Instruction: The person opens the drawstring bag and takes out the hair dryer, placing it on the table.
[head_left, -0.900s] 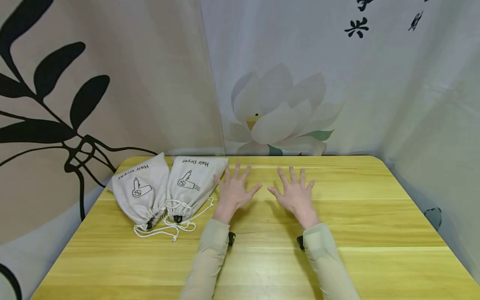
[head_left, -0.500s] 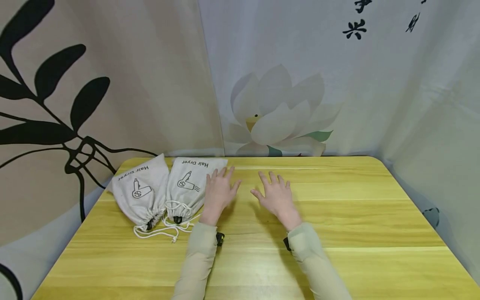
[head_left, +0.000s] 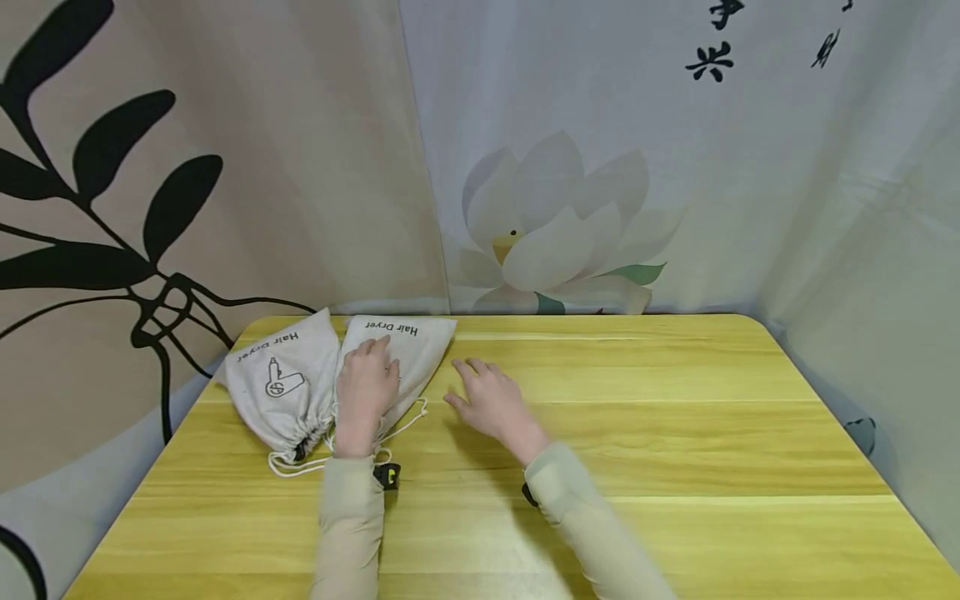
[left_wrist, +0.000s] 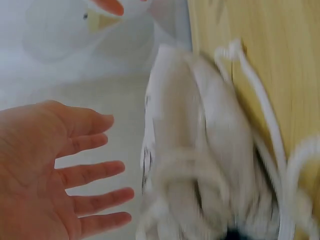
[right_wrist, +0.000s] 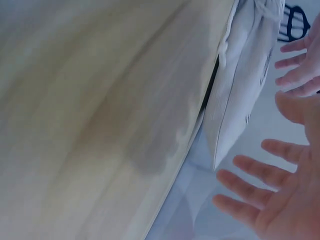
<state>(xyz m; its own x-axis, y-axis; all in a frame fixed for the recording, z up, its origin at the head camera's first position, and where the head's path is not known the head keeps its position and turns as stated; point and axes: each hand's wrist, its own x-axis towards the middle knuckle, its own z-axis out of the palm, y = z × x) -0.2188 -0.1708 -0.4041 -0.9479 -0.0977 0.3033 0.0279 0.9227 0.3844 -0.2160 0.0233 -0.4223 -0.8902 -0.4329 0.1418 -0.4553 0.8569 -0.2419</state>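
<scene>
Two white drawstring bags printed "Hair Dryer" lie side by side at the table's back left: a left bag (head_left: 251,400) and a right bag (head_left: 422,354). Over the right bag hovers my left hand (head_left: 366,387), hiding most of its dryer picture. In the left wrist view, a gap shows between that hand (left_wrist: 35,170) and the bag (left_wrist: 220,130), its fingers spread. My right hand (head_left: 498,404) hangs above the table to the right of the bags. Its fingers (right_wrist: 255,172) are extended and touch nothing in the right wrist view.
White drawstring cords (head_left: 408,423) trail from the bags' near ends onto the wooden table (head_left: 675,467). A printed curtain (head_left: 337,167) hangs right behind the table's back edge and along its sides.
Both hands have moved left. My left hand has gone from beside the right bag to over it, and my right hand has come closer to the bags. The bags lie where they were.
</scene>
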